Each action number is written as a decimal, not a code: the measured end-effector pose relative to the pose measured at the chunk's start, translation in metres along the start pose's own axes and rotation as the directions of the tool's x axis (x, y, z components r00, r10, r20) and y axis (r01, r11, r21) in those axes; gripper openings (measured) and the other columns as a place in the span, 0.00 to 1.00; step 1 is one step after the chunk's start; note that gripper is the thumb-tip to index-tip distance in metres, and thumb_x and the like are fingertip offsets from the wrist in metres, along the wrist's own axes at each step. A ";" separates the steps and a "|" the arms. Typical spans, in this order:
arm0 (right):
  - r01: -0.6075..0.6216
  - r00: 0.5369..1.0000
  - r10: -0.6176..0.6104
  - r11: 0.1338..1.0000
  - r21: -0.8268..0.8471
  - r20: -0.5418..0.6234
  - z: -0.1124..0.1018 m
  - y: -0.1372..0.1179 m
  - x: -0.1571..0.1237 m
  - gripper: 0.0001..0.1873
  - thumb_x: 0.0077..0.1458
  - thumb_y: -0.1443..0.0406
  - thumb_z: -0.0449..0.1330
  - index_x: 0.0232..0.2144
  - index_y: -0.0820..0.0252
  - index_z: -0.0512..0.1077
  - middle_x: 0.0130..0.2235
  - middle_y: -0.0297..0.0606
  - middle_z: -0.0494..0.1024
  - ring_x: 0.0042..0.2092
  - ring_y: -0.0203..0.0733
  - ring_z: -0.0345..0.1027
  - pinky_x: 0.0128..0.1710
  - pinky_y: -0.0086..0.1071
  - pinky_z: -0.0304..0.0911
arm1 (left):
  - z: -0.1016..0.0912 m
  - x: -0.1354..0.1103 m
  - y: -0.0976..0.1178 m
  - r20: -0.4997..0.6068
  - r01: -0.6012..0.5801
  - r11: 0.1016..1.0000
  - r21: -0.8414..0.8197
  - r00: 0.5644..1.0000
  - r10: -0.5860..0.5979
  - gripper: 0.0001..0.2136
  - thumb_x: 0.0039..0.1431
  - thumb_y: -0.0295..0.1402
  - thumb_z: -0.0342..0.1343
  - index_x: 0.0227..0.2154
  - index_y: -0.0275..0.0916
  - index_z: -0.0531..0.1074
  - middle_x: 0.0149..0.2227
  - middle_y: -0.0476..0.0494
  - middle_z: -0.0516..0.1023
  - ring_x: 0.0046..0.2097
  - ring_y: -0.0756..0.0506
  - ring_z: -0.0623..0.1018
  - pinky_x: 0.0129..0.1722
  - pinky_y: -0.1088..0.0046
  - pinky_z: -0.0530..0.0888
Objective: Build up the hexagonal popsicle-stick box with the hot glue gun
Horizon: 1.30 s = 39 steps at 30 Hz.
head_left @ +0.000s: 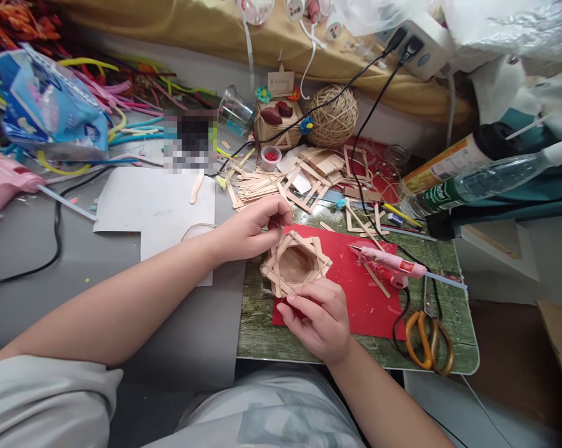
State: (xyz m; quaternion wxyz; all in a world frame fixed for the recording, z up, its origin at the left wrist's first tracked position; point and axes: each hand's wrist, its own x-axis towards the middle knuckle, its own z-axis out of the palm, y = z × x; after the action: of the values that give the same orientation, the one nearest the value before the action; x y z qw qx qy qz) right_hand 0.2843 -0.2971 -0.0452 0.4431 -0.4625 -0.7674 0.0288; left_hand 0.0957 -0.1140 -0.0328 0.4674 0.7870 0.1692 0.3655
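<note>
A small basket of stacked wooden craft sticks, star-shaped at its rim and hollow in the middle, stands on the left part of a red sheet. My right hand grips its near rim between thumb and fingers. At the far left side of the basket, my left hand has its fingers pinched together close to the rim; what they hold is hidden. A thin loop of twine shows beside my left wrist and passes out of sight behind it.
A pink glue gun lies right of the basket, with scissors below it. Behind are loose craft sticks, a twine ball and a cup of red bits. Black cords hang across. A plastic bottle leans at right.
</note>
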 end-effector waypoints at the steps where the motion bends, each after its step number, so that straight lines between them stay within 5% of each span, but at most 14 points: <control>1: -0.006 1.000 0.006 1.000 -0.012 0.008 0.000 0.000 -0.001 0.18 0.58 0.71 0.72 0.49 0.53 0.77 0.41 0.38 0.81 0.44 0.45 0.75 0.48 0.44 0.76 | 0.000 0.000 0.000 -0.003 -0.001 1.000 0.001 1.000 0.001 0.15 0.55 0.17 0.51 0.41 0.41 0.68 0.40 0.46 0.70 0.39 0.48 0.70 0.39 0.71 0.70; 39: 0.027 1.000 -0.027 1.000 0.005 0.014 0.003 0.001 0.001 0.16 0.58 0.75 0.70 0.45 0.54 0.78 0.40 0.38 0.82 0.42 0.45 0.74 0.44 0.44 0.74 | 0.004 0.000 -0.006 -0.025 -0.044 0.995 0.084 0.999 0.047 0.11 0.58 0.18 0.53 0.37 0.42 0.67 0.37 0.46 0.71 0.39 0.46 0.71 0.41 0.69 0.70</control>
State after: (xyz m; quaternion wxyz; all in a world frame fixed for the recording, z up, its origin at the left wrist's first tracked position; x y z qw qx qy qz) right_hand 0.2824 -0.2949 -0.0467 0.4391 -0.4509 -0.7766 0.0281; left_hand 0.0988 -0.1133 -0.0390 0.4234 0.8045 0.1725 0.3791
